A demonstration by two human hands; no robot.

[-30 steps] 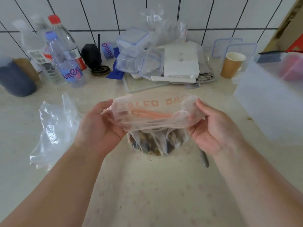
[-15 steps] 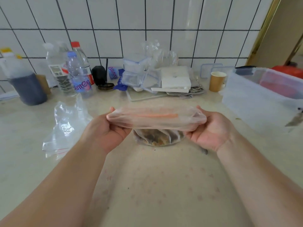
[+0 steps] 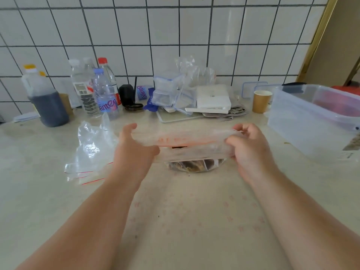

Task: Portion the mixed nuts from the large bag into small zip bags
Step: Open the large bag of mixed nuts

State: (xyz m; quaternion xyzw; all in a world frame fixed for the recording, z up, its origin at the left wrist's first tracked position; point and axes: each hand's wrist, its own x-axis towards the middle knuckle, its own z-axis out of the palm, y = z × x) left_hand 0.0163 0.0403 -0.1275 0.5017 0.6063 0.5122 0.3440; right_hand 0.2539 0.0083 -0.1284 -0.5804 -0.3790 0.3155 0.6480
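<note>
Two bare forearms reach out from the near edge of the counter (image 3: pixel 175 221) toward its middle. Left hand (image 3: pixel 134 151) grips one end of the large bag (image 3: pixel 187 145), thumb up and fingers curled around the plastic; right hand (image 3: pixel 251 147) pinches the other end with bent fingers. Between them the bag top is stretched flat, with an orange zip line and faded orange letters on it. Lower part of the bag hangs down to the counter, and the mixed nuts (image 3: pixel 194 165) sit there as a dark heap; whether it fully rests on the surface I cannot tell. Just beside the left hand, toward the left edge, some small zip bags (image 3: pixel 91 152) lie in a loose pile with red strips. At the right edge stands a clear storage box (image 3: pixel 311 123). Farther back, along the tiled wall, I see a jug of dark liquid (image 3: pixel 46 102), several water bottles (image 3: pixel 105 96), stacked clear containers (image 3: pixel 171 92), a white box (image 3: pixel 212 100) and a paper cup (image 3: pixel 262 101).
</note>
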